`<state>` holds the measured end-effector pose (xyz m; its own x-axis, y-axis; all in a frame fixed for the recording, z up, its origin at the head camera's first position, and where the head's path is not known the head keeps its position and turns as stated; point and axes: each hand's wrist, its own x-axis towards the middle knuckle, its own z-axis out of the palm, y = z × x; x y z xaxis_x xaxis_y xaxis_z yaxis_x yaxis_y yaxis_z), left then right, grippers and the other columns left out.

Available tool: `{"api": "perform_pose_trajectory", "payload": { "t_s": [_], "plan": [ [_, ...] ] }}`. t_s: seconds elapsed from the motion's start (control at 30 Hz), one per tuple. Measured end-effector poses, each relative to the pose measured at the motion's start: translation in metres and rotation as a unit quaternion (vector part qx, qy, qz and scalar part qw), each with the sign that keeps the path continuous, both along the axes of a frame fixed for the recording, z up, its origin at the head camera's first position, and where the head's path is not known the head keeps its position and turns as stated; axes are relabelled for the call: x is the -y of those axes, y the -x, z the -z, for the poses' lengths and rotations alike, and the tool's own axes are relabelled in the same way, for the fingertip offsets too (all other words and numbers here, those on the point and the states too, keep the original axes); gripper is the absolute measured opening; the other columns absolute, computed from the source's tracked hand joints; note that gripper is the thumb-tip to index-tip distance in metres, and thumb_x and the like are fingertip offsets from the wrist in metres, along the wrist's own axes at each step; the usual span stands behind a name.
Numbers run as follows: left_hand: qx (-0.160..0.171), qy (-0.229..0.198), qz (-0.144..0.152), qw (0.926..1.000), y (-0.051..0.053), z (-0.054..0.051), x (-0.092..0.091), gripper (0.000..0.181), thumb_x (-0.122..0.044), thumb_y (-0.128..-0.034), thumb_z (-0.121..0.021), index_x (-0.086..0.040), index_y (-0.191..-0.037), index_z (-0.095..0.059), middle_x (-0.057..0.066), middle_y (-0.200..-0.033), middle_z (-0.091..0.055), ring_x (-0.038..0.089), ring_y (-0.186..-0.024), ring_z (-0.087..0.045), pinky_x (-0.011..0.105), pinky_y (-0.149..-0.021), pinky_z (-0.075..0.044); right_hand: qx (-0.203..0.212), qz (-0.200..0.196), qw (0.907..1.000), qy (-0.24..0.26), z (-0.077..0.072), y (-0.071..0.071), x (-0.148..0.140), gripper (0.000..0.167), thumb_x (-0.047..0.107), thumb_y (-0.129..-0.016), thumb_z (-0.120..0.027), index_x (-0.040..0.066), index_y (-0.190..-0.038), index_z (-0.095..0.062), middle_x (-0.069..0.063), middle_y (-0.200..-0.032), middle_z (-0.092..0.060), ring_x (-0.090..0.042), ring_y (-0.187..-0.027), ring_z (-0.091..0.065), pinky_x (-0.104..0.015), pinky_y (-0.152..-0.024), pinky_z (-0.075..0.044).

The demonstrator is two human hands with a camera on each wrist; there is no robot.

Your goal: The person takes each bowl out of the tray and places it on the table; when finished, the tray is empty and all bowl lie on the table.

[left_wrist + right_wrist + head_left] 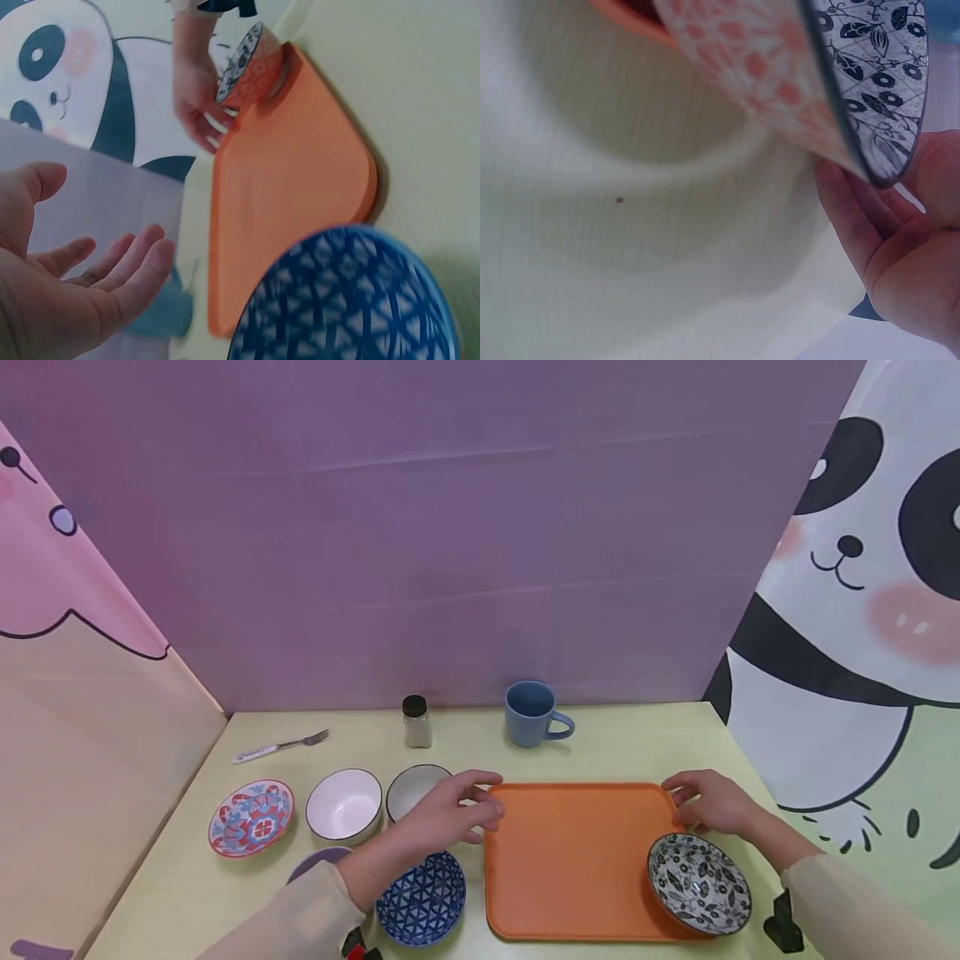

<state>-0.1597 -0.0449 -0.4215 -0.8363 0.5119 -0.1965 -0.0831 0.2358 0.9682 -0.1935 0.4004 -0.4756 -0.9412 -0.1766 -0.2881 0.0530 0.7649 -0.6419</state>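
An orange tray lies on the table in the head view. My left hand hovers by its far left corner, fingers spread and slightly bent, holding nothing. At the far right corner is my right hand, its fingertips at the tray's edge; whether they touch it I cannot tell. A bowl with a black-and-white leaf pattern inside sits tilted on the tray's right side, close to that hand. Its red-and-white outside shows in the right wrist view. Below my left forearm stands a blue patterned bowl.
Behind the tray stand a blue mug and a black-capped shaker. To the left are a fork, a red-and-blue patterned dish, a white bowl, another pale bowl and a partly hidden purple dish.
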Motion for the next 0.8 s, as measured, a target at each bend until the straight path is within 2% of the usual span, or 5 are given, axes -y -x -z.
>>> {"api": "perform_pose_trajectory", "payload": {
  "t_s": [0.17, 0.3, 0.63, 0.8],
  "plan": [
    [0.05, -0.015, 0.002, 0.9986, 0.004, 0.009, -0.032, 0.055, -0.027, -0.0974, -0.072, -0.015, -0.148, -0.052, 0.007, -0.114, -0.067, 0.03, -0.104, -0.072, 0.043, -0.086, -0.064, 0.009, -0.002, 0.9999, -0.011, -0.001, 0.004, 0.001, 0.05, 0.002, -0.087, -0.072, -0.008, -0.134, -0.057, -0.024, -0.114, -0.066, -0.026, -0.091, -0.067, -0.042, -0.071, -0.065],
    [0.081, -0.027, 0.006, 0.9963, 0.003, 0.017, -0.057, 0.056, -0.023, -0.096, -0.073, -0.014, -0.148, -0.052, 0.006, -0.113, -0.069, 0.029, -0.101, -0.073, 0.042, -0.082, -0.065, 0.017, 0.003, 0.9998, -0.014, 0.001, 0.007, 0.0, 0.05, 0.002, -0.088, -0.072, -0.008, -0.134, -0.057, -0.024, -0.114, -0.066, -0.025, -0.091, -0.068, -0.041, -0.071, -0.065],
    [0.144, -0.072, 0.029, 0.9866, -0.009, 0.039, -0.109, 0.052, -0.019, -0.0953, -0.071, -0.011, -0.144, -0.055, 0.006, -0.111, -0.07, 0.03, -0.098, -0.072, 0.052, -0.084, -0.063, 0.025, 0.008, 0.9996, -0.007, -0.001, 0.007, -0.001, 0.05, 0.002, -0.089, -0.071, -0.008, -0.135, -0.056, -0.023, -0.115, -0.067, -0.025, -0.091, -0.068, -0.043, -0.072, -0.065],
    [0.173, -0.06, 0.03, 0.9827, -0.015, 0.044, -0.131, 0.046, -0.023, -0.0951, -0.071, -0.011, -0.138, -0.059, 0.008, -0.11, -0.071, 0.029, -0.095, -0.073, 0.051, -0.082, -0.064, 0.028, 0.012, 0.9995, 0.013, 0.002, 0.006, -0.006, 0.05, 0.005, -0.091, -0.07, -0.009, -0.136, -0.055, -0.024, -0.115, -0.067, -0.025, -0.092, -0.069, -0.043, -0.074, -0.065]
  ]
}}
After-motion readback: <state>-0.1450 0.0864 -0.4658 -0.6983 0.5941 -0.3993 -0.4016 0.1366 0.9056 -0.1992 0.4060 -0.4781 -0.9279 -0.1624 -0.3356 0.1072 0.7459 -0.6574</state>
